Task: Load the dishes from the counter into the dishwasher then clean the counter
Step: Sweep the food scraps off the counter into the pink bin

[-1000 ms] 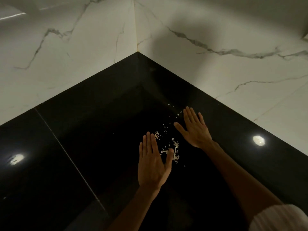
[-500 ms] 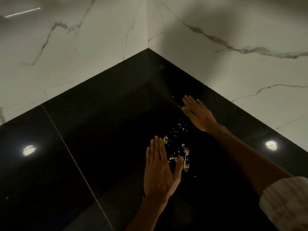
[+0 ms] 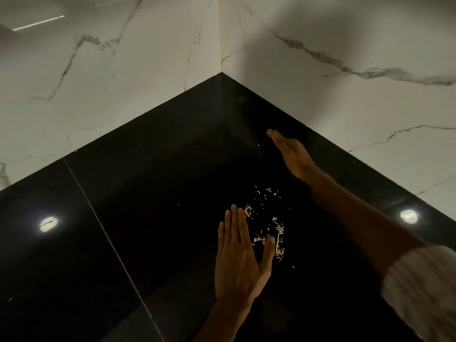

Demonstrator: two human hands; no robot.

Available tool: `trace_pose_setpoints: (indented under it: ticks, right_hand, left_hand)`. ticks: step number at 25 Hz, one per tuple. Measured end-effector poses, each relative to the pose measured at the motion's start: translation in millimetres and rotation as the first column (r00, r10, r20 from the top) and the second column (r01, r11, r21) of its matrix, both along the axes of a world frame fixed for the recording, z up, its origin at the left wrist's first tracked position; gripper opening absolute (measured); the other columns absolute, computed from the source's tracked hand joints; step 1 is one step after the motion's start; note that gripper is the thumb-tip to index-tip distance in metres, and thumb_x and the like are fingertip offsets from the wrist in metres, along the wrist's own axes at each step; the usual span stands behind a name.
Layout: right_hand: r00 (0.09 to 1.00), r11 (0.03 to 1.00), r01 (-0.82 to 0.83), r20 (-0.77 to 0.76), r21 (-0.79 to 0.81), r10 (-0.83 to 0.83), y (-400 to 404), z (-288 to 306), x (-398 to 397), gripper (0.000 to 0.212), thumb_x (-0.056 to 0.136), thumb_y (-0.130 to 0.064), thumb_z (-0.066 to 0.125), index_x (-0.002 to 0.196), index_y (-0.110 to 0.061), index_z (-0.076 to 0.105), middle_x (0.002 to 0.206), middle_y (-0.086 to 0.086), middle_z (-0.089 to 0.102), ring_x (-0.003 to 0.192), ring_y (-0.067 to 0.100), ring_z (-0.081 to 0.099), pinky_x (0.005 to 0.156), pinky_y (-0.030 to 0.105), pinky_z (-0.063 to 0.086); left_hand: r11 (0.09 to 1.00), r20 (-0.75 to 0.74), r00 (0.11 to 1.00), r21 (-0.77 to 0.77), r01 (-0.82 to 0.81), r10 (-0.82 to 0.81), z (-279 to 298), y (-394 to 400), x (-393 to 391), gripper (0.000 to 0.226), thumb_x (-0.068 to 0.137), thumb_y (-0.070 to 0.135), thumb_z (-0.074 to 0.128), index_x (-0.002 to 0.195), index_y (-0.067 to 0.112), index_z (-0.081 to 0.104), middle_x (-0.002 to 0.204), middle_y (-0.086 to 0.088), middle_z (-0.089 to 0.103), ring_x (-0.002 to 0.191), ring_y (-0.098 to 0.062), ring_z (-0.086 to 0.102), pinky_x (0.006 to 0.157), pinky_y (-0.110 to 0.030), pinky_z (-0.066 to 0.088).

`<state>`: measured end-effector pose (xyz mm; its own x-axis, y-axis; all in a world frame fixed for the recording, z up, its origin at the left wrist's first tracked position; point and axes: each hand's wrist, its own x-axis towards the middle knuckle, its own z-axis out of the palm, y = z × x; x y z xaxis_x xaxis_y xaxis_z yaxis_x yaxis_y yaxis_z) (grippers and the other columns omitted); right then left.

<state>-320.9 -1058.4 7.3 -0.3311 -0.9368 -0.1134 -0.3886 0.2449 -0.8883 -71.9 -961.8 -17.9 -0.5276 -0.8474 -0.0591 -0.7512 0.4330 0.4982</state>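
A glossy black counter (image 3: 138, 218) fills the corner between two marble walls. A small scatter of pale food scraps (image 3: 269, 218) lies on it near the middle. My left hand (image 3: 240, 257) lies flat on the counter with straight fingers, its thumb beside the scraps' near edge. My right hand (image 3: 291, 151) reaches farther back toward the corner, fingers straight and together, low over the counter just beyond the scraps. Neither hand holds anything. No dishes are in view.
White marble walls (image 3: 123, 82) with grey veins meet at the corner behind the counter. A thin seam (image 3: 106, 233) runs diagonally across the counter's left part. Two ceiling lights reflect on the black surface, left and right.
My right hand has moved away from the scraps toward the back corner and turned edge-on. My left hand has stayed flat beside the scraps.
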Motion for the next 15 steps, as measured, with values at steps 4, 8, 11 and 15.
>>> trace_pose_setpoints:
  ticks: [4, 8, 11, 15]
  right_hand:
    - [0.788, 0.941, -0.199, -0.526, 0.275, 0.321, -29.3, -25.9, -1.3, 0.049, 0.107, -0.034, 0.017, 0.152, -0.016, 0.024, 0.162, -0.001, 0.017, 0.149, 0.008, 0.008, 0.12, 0.027, 0.002]
    - [0.78, 0.916, -0.373, -0.484, 0.148, 0.396, 17.3, -21.7, 24.0, 0.056, 0.104, -0.047, 0.018, 0.15, -0.017, 0.028, 0.16, -0.004, 0.021, 0.148, 0.004, 0.011, 0.123, 0.032, 0.008]
    - [0.765, 0.875, -0.456, -0.431, 0.165, 0.479, 67.6, -26.2, 53.8, 0.064, 0.099, -0.055, 0.011, 0.149, -0.022, 0.033, 0.157, -0.013, 0.024, 0.146, -0.003, 0.012, 0.121, 0.022, 0.006]
    - [0.98, 0.981, -0.193, 0.054, 0.002, 0.193, 83.6, -5.4, 53.1, 0.046, 0.103, -0.043, 0.029, 0.132, -0.022, 0.058, 0.142, -0.012, 0.05, 0.131, -0.008, 0.042, 0.107, 0.008, 0.029]
  left_hand:
    - [1.0, 0.023, 1.0, -0.009, -0.013, 0.013, -0.4, 0.2, -0.3, 0.085, 0.091, 0.076, 0.008, 0.152, 0.022, -0.015, 0.159, 0.005, -0.022, 0.145, -0.006, -0.024, 0.115, -0.024, -0.016]
    - [1.0, 0.023, 1.0, -0.014, -0.013, 0.014, 1.5, 0.8, -0.5, 0.083, 0.093, 0.073, 0.009, 0.152, 0.02, -0.014, 0.16, 0.004, -0.021, 0.145, -0.008, -0.024, 0.116, -0.026, -0.014]
    - [1.0, 0.025, 1.0, -0.024, -0.016, 0.016, 0.5, 1.2, -1.9, 0.082, 0.094, 0.072, 0.01, 0.152, 0.019, -0.011, 0.161, 0.002, -0.018, 0.146, -0.009, -0.021, 0.117, -0.027, -0.013]
    - [0.999, 0.044, 0.999, -0.037, -0.011, 0.013, 1.1, 1.5, -1.5, 0.084, 0.093, 0.073, 0.009, 0.153, 0.018, -0.011, 0.161, 0.001, -0.018, 0.146, -0.009, -0.021, 0.115, -0.026, -0.015]
